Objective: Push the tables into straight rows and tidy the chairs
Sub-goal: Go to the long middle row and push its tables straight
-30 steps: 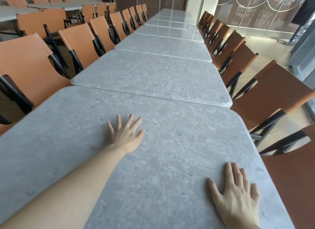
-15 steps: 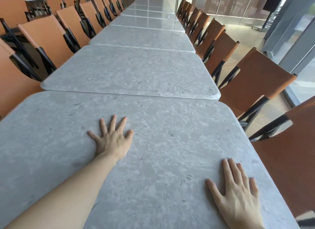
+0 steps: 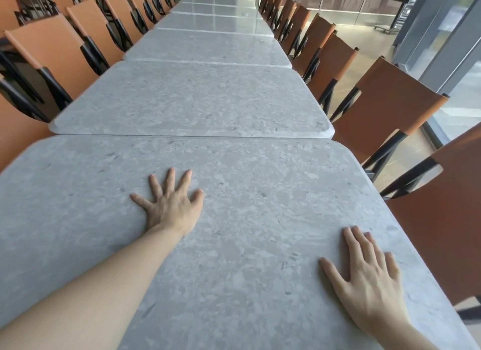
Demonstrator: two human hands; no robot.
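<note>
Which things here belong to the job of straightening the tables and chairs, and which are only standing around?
Belong to the job:
- near table, with left hand and right hand flat on it
- next table, touching it
- orange chairs along both sides

Not part of it:
- glass wall on the right
- black stand, far right

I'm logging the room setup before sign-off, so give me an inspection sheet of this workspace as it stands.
Surface: nearest table, grey stone-look top, bare apart from the hands.
Job's things: next table meets it edge to edge but sits offset to the left; orange chairs line both sides.
Clutter: nothing seen.
Hands: left hand and right hand both flat, fingers spread, palms down on the nearest table.
Cables: nothing seen.
Surroundings: glass wall on the right, polished floor.
</note>
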